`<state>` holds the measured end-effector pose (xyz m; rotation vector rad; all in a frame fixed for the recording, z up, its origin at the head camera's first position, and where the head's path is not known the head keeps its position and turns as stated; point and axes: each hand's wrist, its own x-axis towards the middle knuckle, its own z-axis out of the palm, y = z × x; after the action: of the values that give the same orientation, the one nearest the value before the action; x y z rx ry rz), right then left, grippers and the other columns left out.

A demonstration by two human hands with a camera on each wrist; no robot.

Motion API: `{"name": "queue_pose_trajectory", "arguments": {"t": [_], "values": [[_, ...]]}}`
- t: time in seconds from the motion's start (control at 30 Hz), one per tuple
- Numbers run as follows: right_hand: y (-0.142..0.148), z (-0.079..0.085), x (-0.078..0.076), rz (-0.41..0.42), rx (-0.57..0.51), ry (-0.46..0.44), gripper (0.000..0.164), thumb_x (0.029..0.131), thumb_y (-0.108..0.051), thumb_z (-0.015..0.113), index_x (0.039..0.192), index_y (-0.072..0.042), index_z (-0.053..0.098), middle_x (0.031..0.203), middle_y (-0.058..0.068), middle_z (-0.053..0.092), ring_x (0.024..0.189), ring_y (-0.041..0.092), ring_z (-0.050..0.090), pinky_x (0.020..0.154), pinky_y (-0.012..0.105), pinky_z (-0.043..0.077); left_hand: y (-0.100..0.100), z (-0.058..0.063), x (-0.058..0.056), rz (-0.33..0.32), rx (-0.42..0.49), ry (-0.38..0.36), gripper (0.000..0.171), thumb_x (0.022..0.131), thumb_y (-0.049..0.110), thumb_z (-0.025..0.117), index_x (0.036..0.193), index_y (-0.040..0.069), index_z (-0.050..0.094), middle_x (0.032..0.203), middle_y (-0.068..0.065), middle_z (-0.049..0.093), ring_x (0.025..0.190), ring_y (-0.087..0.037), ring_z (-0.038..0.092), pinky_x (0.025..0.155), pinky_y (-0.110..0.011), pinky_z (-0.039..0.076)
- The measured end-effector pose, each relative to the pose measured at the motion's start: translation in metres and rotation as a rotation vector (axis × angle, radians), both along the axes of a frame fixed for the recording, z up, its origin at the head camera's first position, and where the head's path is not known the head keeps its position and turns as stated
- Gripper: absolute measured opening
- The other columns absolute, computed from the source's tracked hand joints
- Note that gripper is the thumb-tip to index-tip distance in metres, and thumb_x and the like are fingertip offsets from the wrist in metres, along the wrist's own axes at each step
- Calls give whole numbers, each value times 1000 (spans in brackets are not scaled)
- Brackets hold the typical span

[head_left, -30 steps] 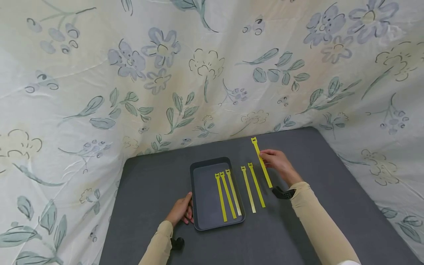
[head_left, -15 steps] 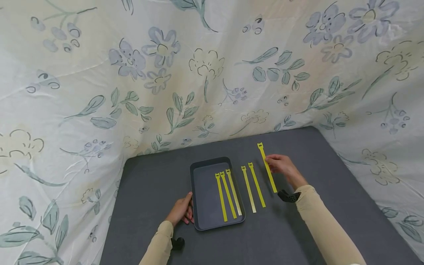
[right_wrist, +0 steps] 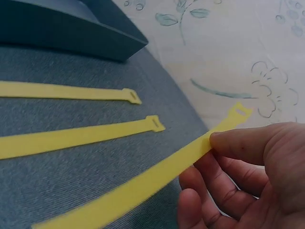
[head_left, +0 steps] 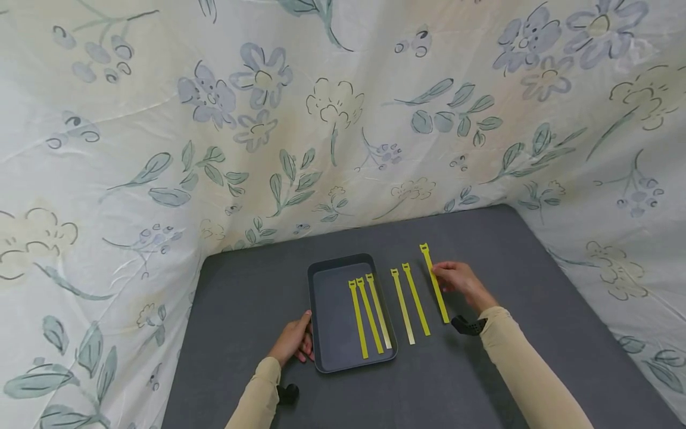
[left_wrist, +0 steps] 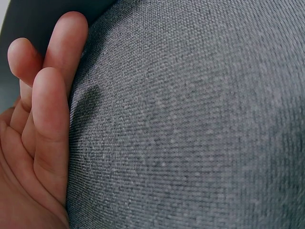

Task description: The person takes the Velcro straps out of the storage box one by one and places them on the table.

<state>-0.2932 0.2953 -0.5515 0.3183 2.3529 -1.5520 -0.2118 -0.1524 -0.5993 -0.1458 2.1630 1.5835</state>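
Note:
My right hand (head_left: 458,279) pinches a yellow hook-and-loop cable tie (right_wrist: 138,183) between thumb and fingers, a little below its slotted head. The held tie slants over the table, right of two matching ties (head_left: 403,307) (head_left: 415,300) that lie side by side. Three more yellow ties (head_left: 358,319) lie lengthwise in the right half of a dark grey tray (head_left: 329,363). At the tray's left side rests my left hand (head_left: 292,338), its thumb at the rim. In the left wrist view the loosely bent fingers (left_wrist: 50,107) lie on the table with tips close to the tray wall.
A dark grey cloth covers the table (head_left: 241,298). Behind it and along both sides hangs a floral curtain (head_left: 332,179), meeting the table's far edge. Black straps with wrist cameras (head_left: 468,325) sit at both wrists.
My right hand has drawn the held tie toward me and slightly right, lowering it to a place beside the two loose ties. The left hand and the tray stay where they were.

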Motion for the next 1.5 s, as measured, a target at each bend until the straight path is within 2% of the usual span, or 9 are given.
{"name": "queue_pose_trajectory", "arguments": {"t": [0.23,0.47,0.67,0.9,1.17,1.5], "values": [[-1,-10,0,8,29,-4,36,102,-29,60,124,-1,66,105,9,72,85,14,65,70,29,54,0,-1,1,5,-1,-3,69,101,69,35,93,3,57,50,1,56,47,-18,67,41,-28,50],[-4,-19,0,22,98,1,31,101,-26,61,119,-2,69,102,8,71,82,14,62,67,29,53,1,-1,1,5,4,-1,69,102,68,35,93,3,57,50,1,56,47,-17,67,40,-28,50],[-10,-20,-3,-2,143,-15,30,100,-26,62,117,-2,71,97,7,68,79,18,58,64,30,50,1,-1,0,2,1,3,69,102,68,34,93,4,56,50,1,56,47,-18,67,40,-28,50],[-16,-19,-3,-3,222,-33,28,99,-26,63,113,-4,73,114,14,69,92,22,62,66,31,49,0,-3,0,2,1,0,68,102,68,34,92,4,56,50,1,56,47,-17,67,40,-28,50],[-20,-17,-2,5,273,-28,26,97,-25,63,110,-4,74,112,15,69,87,22,60,63,30,48,0,-3,0,-1,11,2,66,104,65,34,92,4,55,50,1,56,47,-17,67,39,-27,49],[-21,-19,-3,25,304,-23,27,98,-26,62,112,-5,72,112,15,70,85,22,62,67,33,51,0,-2,0,-8,8,-1,66,104,64,33,93,3,57,50,1,56,48,-18,68,40,-27,50]]}}
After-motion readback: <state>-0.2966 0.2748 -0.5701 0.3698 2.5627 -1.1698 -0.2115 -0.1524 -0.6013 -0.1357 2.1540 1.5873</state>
